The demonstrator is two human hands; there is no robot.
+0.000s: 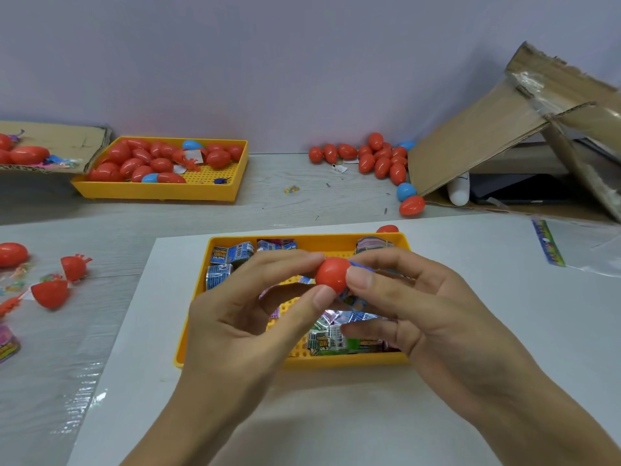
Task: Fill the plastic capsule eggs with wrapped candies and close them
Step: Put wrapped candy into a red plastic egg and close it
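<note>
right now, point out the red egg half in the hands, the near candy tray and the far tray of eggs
red egg half (331, 274), head view, its rounded shell
near candy tray (304, 239), head view, its far rim
far tray of eggs (161, 194), head view, its front wall

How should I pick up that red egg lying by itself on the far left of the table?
Take the red egg from above, fingers and thumb across its narrow middle. It lies on its side with its long axis left to right, and the table around it is free, so its front and back sides are easy to pinch.

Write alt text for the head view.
Both hands, left hand and right hand, pinch a red egg over a yellow tray of candies. More eggs lie by the wall.
</note>
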